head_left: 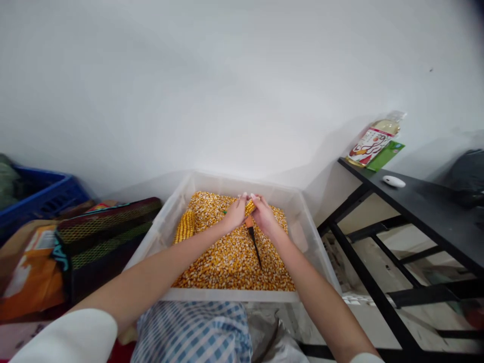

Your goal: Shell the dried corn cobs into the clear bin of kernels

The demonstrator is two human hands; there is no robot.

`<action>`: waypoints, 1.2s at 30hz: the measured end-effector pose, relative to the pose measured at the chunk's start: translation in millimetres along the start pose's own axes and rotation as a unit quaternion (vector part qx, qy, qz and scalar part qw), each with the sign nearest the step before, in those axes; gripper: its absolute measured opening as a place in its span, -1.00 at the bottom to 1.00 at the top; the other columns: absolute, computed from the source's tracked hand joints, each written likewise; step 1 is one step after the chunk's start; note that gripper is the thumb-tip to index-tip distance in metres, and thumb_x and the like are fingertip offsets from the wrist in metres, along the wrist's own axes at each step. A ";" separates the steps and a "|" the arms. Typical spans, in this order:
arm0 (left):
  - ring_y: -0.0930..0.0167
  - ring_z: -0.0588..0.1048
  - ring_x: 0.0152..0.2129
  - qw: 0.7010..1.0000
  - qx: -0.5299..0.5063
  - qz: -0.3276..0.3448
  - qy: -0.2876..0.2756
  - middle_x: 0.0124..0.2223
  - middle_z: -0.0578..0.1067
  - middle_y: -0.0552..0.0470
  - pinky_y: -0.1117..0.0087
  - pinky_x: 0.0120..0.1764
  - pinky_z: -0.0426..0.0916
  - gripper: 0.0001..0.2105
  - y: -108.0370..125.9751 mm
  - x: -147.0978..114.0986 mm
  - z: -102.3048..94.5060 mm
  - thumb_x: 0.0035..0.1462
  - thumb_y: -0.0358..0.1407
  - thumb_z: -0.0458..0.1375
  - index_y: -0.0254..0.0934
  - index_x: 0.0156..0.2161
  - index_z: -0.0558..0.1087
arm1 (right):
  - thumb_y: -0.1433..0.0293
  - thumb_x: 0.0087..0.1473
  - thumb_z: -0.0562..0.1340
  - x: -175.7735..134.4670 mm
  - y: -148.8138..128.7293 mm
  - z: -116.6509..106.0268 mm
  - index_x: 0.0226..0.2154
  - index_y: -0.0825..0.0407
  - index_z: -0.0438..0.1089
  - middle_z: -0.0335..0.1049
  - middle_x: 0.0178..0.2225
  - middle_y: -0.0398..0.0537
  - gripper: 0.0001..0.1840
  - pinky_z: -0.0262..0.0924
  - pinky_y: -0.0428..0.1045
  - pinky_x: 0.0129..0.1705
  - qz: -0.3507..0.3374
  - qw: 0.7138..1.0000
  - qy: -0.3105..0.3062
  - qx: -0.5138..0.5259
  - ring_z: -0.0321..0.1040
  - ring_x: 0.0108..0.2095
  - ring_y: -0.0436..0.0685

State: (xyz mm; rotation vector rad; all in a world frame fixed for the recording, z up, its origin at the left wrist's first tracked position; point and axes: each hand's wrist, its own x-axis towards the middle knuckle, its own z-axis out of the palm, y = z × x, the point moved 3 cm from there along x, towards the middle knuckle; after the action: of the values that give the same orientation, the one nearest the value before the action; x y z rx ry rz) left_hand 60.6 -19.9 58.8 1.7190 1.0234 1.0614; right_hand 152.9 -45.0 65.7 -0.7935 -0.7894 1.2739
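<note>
Both my hands meet above a white plastic bin (242,295) filled with loose corn kernels (223,262). My left hand (237,209) is wrapped round one side of a yellow corn cob (249,207), and my right hand (261,209) grips the other side, fingertips close together. Most of that cob is hidden by my fingers. Just below the hands a tool with an orange handle (248,222) and a thin dark shaft lies over the kernels. Another corn cob (185,227) with its kernels on rests against the bin's left wall.
On the right, a black table (434,206) carries a bottle (374,141), a green packet (385,155) and a small white object (394,181). A blue crate (45,194), a dark mesh bag (109,234) and an orange package (38,272) stand left. Blue checked cloth (192,333) lies below the bin.
</note>
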 end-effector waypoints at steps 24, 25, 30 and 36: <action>0.53 0.27 -0.76 0.972 0.008 -0.059 -0.228 -0.66 0.31 0.17 0.53 -0.66 0.14 -0.77 11.1 1.5 -5.9 -0.09 -0.24 0.15 -0.35 -0.31 0.35 | 0.23 -0.04 0.23 9.8 -15.7 -15.3 -0.37 -0.01 0.24 0.49 -0.44 -0.16 -0.78 0.33 -0.03 -0.30 0.035 0.998 0.052 0.023 0.45 -0.39 0.05; 0.54 0.24 -0.78 0.975 0.017 -0.062 -0.215 -0.69 0.27 0.19 0.54 -0.68 0.11 -0.80 11.0 1.4 -6.2 -0.09 -0.24 0.14 -0.34 -0.36 0.35 | 0.24 -0.05 0.25 9.7 -13.7 -13.7 -0.33 -0.03 0.22 0.49 -0.42 -0.17 -0.75 0.33 -0.02 -0.28 0.020 0.999 0.042 0.016 0.46 -0.36 0.05; 0.51 0.28 -0.79 0.974 0.053 -0.070 -0.209 -0.75 0.27 0.13 0.53 -0.67 0.14 -0.83 10.3 -2.5 -0.8 -0.08 -0.26 0.09 -0.31 -0.58 0.31 | 0.23 -0.06 0.27 8.4 -9.9 -10.7 -0.24 -0.08 0.12 0.49 -0.35 -0.19 -0.64 0.33 -0.01 -0.20 -0.056 0.997 0.049 -0.024 0.46 -0.22 0.06; 0.47 0.31 -0.78 0.985 0.026 -0.108 -0.129 -0.74 0.29 0.10 0.49 -0.64 0.21 -0.88 2.6 -6.5 12.9 -0.11 -0.31 0.07 -0.31 -0.57 0.31 | 0.14 -0.02 0.20 2.5 -8.0 -8.1 -0.19 -0.02 0.25 0.46 -0.18 -0.08 -0.63 0.26 0.00 -0.08 -0.064 0.984 0.075 -0.146 0.40 -0.14 0.07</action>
State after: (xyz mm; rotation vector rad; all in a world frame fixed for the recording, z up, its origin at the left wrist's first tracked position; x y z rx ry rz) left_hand 71.2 -29.7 56.1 1.6903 1.0496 0.6593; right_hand 164.1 -44.1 68.6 -1.0440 -0.9004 0.9843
